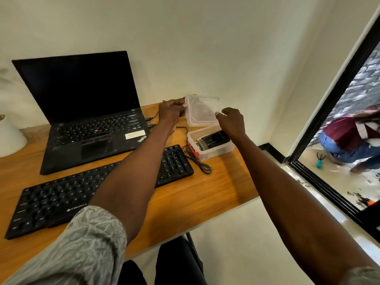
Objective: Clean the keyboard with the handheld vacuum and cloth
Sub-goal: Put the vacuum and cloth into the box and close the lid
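A black external keyboard (61,200) lies along the front of the wooden desk (205,194), partly crossed by my left forearm. At the desk's far right stands a clear plastic box (216,150) with a dark handheld vacuum (213,139) lying inside. A clear plastic lid (202,112) is raised above the box. My left hand (171,113) pinches the lid's left edge and my right hand (232,122) pinches its right edge. No cloth shows.
An open black laptop (86,112) with a dark screen sits behind the keyboard. A black cable (200,163) coils between the keyboard and the box. A white pot (10,138) stands at the far left. A person crouches beyond the glass door (349,138) on the right.
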